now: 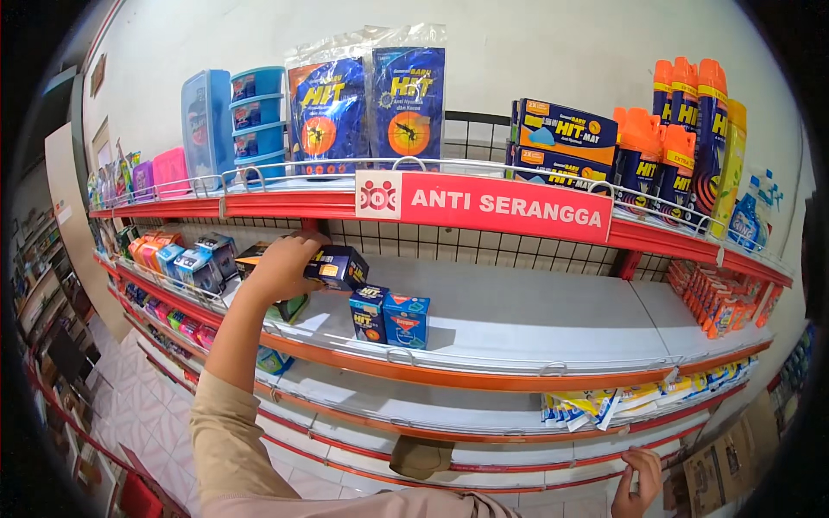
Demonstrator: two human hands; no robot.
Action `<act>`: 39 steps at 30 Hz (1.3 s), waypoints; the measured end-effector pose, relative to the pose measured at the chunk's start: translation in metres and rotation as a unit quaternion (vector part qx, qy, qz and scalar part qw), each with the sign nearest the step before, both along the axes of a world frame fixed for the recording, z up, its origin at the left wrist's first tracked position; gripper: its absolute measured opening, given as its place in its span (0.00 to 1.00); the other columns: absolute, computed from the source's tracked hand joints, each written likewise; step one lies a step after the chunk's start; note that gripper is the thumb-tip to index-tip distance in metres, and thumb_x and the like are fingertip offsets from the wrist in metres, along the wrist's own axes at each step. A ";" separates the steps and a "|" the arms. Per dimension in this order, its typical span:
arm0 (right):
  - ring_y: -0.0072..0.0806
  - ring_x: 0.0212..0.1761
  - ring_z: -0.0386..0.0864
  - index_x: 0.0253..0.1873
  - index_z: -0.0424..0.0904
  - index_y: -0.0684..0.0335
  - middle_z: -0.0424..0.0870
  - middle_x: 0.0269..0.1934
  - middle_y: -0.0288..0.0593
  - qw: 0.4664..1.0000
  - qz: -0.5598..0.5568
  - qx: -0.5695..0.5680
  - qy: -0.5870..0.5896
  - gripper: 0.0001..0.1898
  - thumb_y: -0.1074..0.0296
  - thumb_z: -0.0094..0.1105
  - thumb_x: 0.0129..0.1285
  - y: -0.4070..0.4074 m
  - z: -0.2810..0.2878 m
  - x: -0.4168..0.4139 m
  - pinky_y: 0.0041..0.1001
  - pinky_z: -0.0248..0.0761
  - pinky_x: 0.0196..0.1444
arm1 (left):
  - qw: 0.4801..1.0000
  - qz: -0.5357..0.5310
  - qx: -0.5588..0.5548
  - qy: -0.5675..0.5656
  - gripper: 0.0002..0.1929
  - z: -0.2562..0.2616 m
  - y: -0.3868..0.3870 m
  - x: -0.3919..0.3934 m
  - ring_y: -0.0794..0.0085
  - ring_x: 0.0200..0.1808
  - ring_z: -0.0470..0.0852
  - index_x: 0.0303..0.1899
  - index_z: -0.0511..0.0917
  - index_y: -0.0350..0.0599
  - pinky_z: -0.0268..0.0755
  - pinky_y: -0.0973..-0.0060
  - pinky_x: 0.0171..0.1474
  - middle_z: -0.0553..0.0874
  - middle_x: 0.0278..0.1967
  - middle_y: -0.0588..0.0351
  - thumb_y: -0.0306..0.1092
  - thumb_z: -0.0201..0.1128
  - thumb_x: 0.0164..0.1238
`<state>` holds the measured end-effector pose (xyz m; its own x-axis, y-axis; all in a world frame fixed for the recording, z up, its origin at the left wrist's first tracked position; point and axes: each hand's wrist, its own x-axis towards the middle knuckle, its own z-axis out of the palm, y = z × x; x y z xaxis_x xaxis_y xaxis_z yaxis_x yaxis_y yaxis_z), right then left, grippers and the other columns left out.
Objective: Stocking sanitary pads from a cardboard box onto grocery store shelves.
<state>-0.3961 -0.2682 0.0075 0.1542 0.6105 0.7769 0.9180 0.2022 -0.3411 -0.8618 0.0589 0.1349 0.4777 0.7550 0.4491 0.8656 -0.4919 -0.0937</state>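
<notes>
Stretched out to the second shelf, my left hand (288,262) is over a dark blue HIT box (340,267), its fingers closed around the box's left end. Part of the box is hidden by the hand. Behind my wrist a dark box with an orange stripe (251,256) shows partly, and a dark green box (293,307) sits below the hand. Just right of these, a small HIT carton (369,315) stands upright beside a light blue Baygon carton (407,322). My right hand (638,482) is low at the right, holding nothing, with its fingers partly curled and apart.
A wire rail (453,359) runs along the shelf's front edge. Overhead, the top shelf with a red sign (486,206) carries HIT pouches (409,103), HIT-MAT boxes (567,133) and spray cans (706,129). Small orange packs (719,301) fill the right end. Cardboard boxes (732,460) stand lower right.
</notes>
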 end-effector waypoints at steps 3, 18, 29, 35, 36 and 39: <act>0.44 0.44 0.79 0.40 0.82 0.67 0.82 0.38 0.49 1.000 0.012 0.024 -0.002 0.06 0.76 0.55 0.63 0.017 0.004 -0.015 0.36 0.71 0.48 | 0.997 0.006 0.073 -0.012 0.33 0.000 -0.005 0.002 0.51 0.49 0.75 0.52 0.72 0.44 0.67 0.61 0.54 0.79 0.45 0.47 0.36 0.75 0.39; 0.43 0.46 0.78 0.36 0.80 0.62 0.82 0.38 0.45 0.986 0.039 0.078 -0.142 0.12 0.81 0.55 0.44 0.115 0.108 -0.079 0.38 0.68 0.51 | 0.947 -0.033 0.317 -0.035 0.22 -0.015 -0.029 -0.007 0.60 0.54 0.75 0.50 0.75 0.44 0.61 0.57 0.62 0.78 0.50 0.53 0.25 0.58 0.48; 0.41 0.65 0.66 0.61 0.68 0.63 0.71 0.60 0.47 0.955 0.074 0.058 -0.283 0.32 0.72 0.65 0.46 0.208 0.285 -0.063 0.35 0.56 0.68 | 0.925 -0.140 0.353 -0.021 0.16 0.001 -0.055 0.001 0.63 0.52 0.78 0.46 0.79 0.48 0.64 0.60 0.60 0.81 0.48 0.56 0.27 0.60 0.53; 0.38 0.71 0.58 0.70 0.58 0.57 0.61 0.69 0.45 0.946 0.054 -0.194 -0.253 0.45 0.59 0.71 0.46 0.279 0.359 -0.047 0.35 0.53 0.71 | 0.925 -0.191 0.325 -0.045 0.16 0.037 -0.064 0.015 0.63 0.50 0.80 0.43 0.78 0.49 0.67 0.61 0.58 0.83 0.46 0.56 0.32 0.66 0.50; 0.38 0.71 0.59 0.70 0.58 0.57 0.61 0.69 0.45 0.947 0.054 -0.187 -0.256 0.45 0.58 0.71 0.46 0.288 0.367 -0.045 0.35 0.54 0.70 | 0.921 -0.198 0.332 -0.049 0.16 0.045 -0.063 0.018 0.63 0.49 0.80 0.43 0.78 0.48 0.67 0.61 0.57 0.83 0.46 0.56 0.33 0.67 0.49; 0.37 0.68 0.63 0.69 0.60 0.57 0.66 0.66 0.47 0.904 0.034 -0.308 -0.293 0.45 0.53 0.72 0.45 0.312 0.382 -0.042 0.35 0.57 0.68 | 0.915 -0.200 0.346 -0.047 0.19 0.062 -0.062 0.025 0.62 0.47 0.81 0.43 0.76 0.47 0.69 0.61 0.54 0.83 0.45 0.55 0.34 0.69 0.47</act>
<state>-0.4383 0.0436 0.3898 -0.2278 0.9481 0.2219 0.9702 0.2018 0.1339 -0.8365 -0.0026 0.1967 0.5889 0.0469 0.8068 0.6487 -0.6229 -0.4373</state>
